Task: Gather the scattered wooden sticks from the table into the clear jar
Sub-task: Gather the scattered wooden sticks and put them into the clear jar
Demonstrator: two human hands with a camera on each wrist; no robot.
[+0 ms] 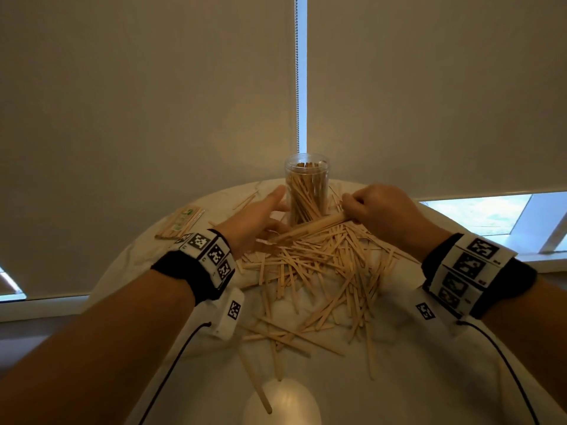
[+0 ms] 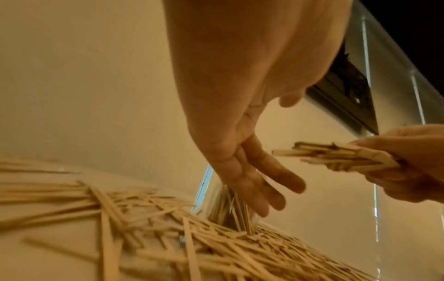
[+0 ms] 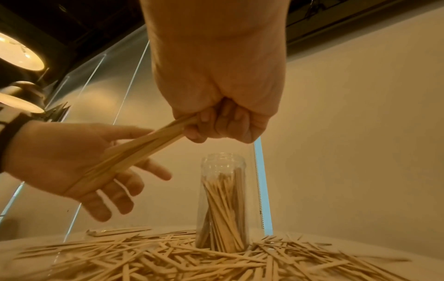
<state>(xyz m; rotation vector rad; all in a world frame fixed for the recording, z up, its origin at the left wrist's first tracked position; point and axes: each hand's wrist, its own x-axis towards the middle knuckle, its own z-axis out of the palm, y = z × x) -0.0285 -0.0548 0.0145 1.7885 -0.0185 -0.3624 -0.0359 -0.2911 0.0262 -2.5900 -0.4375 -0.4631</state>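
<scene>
- Nearest to us, below both wrists, a single stick (image 1: pixel 260 397) lies on the pale counter (image 1: pixel 414 378), and just past it the scattered sticks (image 1: pixel 322 271) spread in a loose heap that thickens towards our hands.
- Our right hand (image 1: pixel 386 213) is curled into a fist around a bundle of sticks (image 1: pixel 310 230); the bundle slants down and across from that fist towards our left.
- Our left hand (image 1: pixel 254 225) is spread, fingers relaxed and straight. In the right wrist view the free end of the bundle crosses its palm; whether it actually rests on the palm we cannot tell.
- Between our two hands and just beyond the fingertips, the clear jar (image 1: pixel 306 188) stands upright on the counter, mouth open, already well filled with sticks standing on end. Loose sticks lie right up against its base.
- To the outside of our left hand lies a small wrapped pack of sticks (image 1: pixel 181 223), apart from the heap.
- We judge the step in hand to be squaring up a gathered bundle before it goes into the jar; with so many sticks left on the counter, the task looks roughly at its middle.
- Next, the bundle needs turning upright over the jar mouth and lowering end first. The left hand could steady the jar, since the sticks inside lean and may block new ones.
</scene>
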